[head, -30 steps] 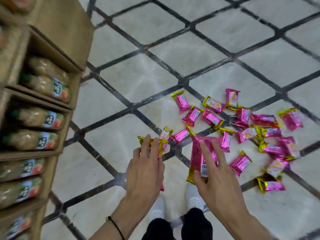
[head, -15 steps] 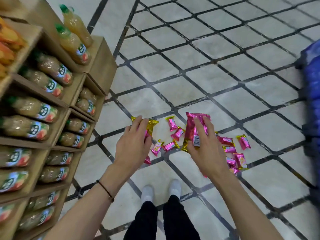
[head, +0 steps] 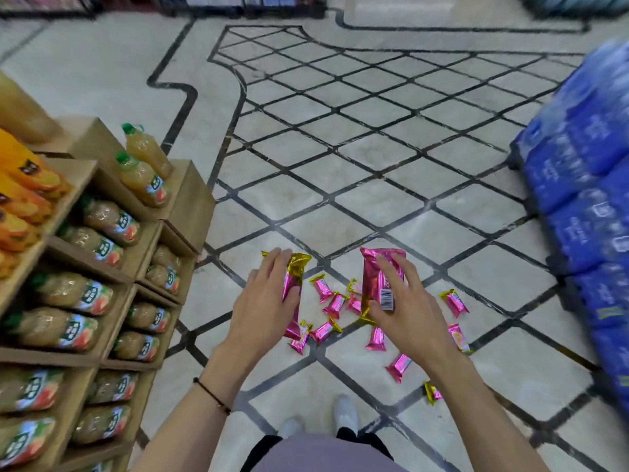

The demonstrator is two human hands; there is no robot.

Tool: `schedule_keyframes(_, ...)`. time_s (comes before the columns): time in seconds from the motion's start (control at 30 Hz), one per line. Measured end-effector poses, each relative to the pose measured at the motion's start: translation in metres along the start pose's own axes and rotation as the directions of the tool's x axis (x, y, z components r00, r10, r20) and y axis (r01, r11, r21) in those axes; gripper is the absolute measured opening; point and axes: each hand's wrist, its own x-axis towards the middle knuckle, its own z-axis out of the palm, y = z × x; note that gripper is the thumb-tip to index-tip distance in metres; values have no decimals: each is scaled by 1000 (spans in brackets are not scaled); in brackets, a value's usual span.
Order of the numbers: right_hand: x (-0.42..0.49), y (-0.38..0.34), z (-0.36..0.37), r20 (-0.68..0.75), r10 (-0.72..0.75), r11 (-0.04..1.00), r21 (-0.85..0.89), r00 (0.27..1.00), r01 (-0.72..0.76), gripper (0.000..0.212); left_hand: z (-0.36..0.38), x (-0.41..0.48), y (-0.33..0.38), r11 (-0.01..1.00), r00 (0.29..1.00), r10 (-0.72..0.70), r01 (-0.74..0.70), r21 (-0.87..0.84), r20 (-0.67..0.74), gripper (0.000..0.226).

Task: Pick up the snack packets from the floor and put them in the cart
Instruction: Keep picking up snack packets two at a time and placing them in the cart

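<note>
— While my fingertips [head: 386,264] are spread over the pink-and-gold packet [head: 381,284], tell me what you read off the feed.

— Your right hand [head: 405,315] is clamped on that packet, barcode side up, thumb under its gold lower end. Your left hand [head: 263,301] is closed round a second packet [head: 293,284], its gold crimp poking out past the knuckles. Both are lifted clear of the floor [head: 374,206].

— And the rest?

— Small pink packets [head: 335,305] lie scattered on the tiles below your hands, some beside your shoes [head: 345,408]. Juice-bottle shelves [head: 102,253] stand to your left, blue shrink-wrapped packs [head: 585,185] to your right. I see no cart anywhere.

— Risks, as I judge them?

— The foil looks slick, and my right-hand hold is mostly flat fingers, so turning to find the cart could let it slide out. Stepping without looking could crush the packets near my feet. A wide left swing might clip the bottles.
</note>
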Motion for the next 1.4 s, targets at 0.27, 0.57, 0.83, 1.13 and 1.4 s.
schedule_keyframes(0.27,-70,-22,-24,-169,221,974,-1,960,-225,73,-22,9,23,958,956,286,-283,-54,61,56)
schedule_keyframes(0.57,-193,-36,-25,-385,516,847,97,765,-523,72,-13,-15,77,785,772,618,-594,-176,150,52)
schedule_keyframes(0.83,-349,-39,-19,-497,748,605,239,439,-760,71,35,-109,168,498,423,861,-814,-299,281,55)
schedule_keyframes(1.13,-582,-65,33,-500,866,254,496,-34,-831,75,78,-334,264,129,-27,945,-884,-449,325,50)
schedule_keyframes(1.4,-795,-116,89,-411,835,2,667,-366,-745,74,109,-586,286,-80,-337,879,-802,-592,337,52)
